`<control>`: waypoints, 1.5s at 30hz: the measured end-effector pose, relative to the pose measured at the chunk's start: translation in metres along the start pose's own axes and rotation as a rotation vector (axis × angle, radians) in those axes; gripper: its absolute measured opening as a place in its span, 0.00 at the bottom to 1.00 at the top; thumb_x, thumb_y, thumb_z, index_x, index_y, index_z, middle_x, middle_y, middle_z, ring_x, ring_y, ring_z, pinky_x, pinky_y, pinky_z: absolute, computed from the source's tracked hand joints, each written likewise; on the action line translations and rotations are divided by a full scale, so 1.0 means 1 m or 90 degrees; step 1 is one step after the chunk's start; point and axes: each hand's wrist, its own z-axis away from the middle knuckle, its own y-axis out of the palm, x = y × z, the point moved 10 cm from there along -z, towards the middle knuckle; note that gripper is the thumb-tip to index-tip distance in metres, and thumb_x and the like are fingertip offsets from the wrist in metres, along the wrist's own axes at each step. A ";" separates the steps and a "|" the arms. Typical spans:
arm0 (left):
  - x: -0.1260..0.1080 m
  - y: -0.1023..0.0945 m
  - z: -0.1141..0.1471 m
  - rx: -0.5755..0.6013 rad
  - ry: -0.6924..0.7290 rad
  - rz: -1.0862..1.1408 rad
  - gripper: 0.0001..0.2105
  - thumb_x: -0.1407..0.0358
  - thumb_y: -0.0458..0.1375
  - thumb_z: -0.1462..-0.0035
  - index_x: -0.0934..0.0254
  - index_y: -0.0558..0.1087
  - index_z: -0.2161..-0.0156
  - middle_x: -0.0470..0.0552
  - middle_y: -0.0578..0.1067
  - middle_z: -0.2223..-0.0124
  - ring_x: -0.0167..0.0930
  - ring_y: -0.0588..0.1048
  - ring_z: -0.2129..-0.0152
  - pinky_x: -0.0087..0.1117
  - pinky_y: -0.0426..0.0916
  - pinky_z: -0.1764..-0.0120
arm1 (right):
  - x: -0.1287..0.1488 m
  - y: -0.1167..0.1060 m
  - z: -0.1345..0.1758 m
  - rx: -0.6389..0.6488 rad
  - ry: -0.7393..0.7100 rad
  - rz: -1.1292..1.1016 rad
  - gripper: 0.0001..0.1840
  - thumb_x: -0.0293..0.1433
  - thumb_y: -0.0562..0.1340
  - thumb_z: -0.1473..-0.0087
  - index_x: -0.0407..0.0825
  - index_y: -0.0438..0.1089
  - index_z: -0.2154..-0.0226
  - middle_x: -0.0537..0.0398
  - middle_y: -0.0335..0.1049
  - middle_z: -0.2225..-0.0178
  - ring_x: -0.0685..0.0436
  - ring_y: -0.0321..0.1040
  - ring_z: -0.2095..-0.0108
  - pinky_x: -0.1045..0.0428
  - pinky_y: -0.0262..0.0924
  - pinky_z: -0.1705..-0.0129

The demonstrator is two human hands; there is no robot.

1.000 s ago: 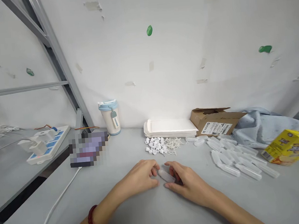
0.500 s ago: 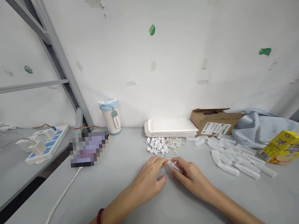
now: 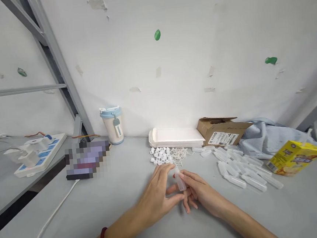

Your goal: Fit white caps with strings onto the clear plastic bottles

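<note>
A small translucent plastic tube bottle [image 3: 181,183] stands nearly upright between my hands, its narrow end up. My right hand [image 3: 202,191] grips it near the top between thumb and fingers, the other fingers curled below. My left hand [image 3: 159,191] is curved around its left side, fingers apart. The left index fingertip is by the bottle's top and the thumb is close to its bottom; whether they touch it I cannot tell. Just beyond my fingers lie a pile of small white caps [image 3: 161,155] and a heap of thin white strings [image 3: 180,153].
Several similar tube bottles [image 3: 254,182] lie to the right, beside a yellow drink carton [image 3: 293,158]. Behind are white flat trays [image 3: 178,135], an opened cardboard box [image 3: 222,135] and blue cloth [image 3: 268,135]. At left are a tumbler [image 3: 113,128], a blurred phone [image 3: 91,160] and a power strip [image 3: 44,158].
The bottle has turned from tilted to nearly upright. My right fingers have opened out below it, and my left thumb has moved to its lower end. The view has shifted slightly.
</note>
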 end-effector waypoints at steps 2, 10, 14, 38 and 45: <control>-0.002 0.001 0.001 -0.016 0.017 -0.010 0.28 0.70 0.60 0.50 0.58 0.54 0.46 0.54 0.63 0.47 0.38 0.62 0.48 0.43 0.62 0.48 | -0.002 0.004 0.000 0.021 0.005 0.001 0.17 0.45 0.52 0.42 0.48 0.58 0.67 0.60 0.68 0.80 0.52 0.68 0.85 0.61 0.45 0.87; -0.002 0.001 -0.001 -0.002 0.019 -0.021 0.23 0.73 0.56 0.52 0.60 0.57 0.50 0.54 0.65 0.51 0.38 0.63 0.51 0.43 0.63 0.51 | 0.000 -0.008 -0.001 -0.046 -0.039 0.163 0.20 0.46 0.52 0.44 0.45 0.63 0.62 0.58 0.69 0.76 0.54 0.63 0.84 0.59 0.46 0.85; 0.001 0.004 -0.003 0.076 0.013 -0.069 0.20 0.71 0.57 0.53 0.61 0.62 0.52 0.53 0.67 0.53 0.39 0.61 0.51 0.43 0.62 0.51 | 0.015 -0.026 0.005 -0.164 -0.108 0.316 0.17 0.41 0.56 0.46 0.45 0.66 0.61 0.57 0.68 0.72 0.54 0.60 0.81 0.56 0.54 0.78; 0.004 0.003 -0.003 0.162 0.027 -0.125 0.18 0.67 0.58 0.52 0.60 0.66 0.53 0.51 0.68 0.55 0.38 0.61 0.54 0.39 0.60 0.52 | 0.027 -0.011 0.009 -0.121 -0.178 0.583 0.14 0.32 0.59 0.49 0.49 0.69 0.58 0.55 0.71 0.66 0.49 0.64 0.72 0.53 0.60 0.68; 0.008 0.004 -0.004 0.168 0.013 -0.098 0.21 0.66 0.58 0.52 0.59 0.64 0.51 0.52 0.68 0.53 0.38 0.61 0.53 0.40 0.60 0.51 | 0.028 -0.012 0.010 -0.125 -0.163 0.591 0.14 0.34 0.59 0.49 0.49 0.69 0.59 0.56 0.69 0.71 0.49 0.63 0.74 0.53 0.59 0.69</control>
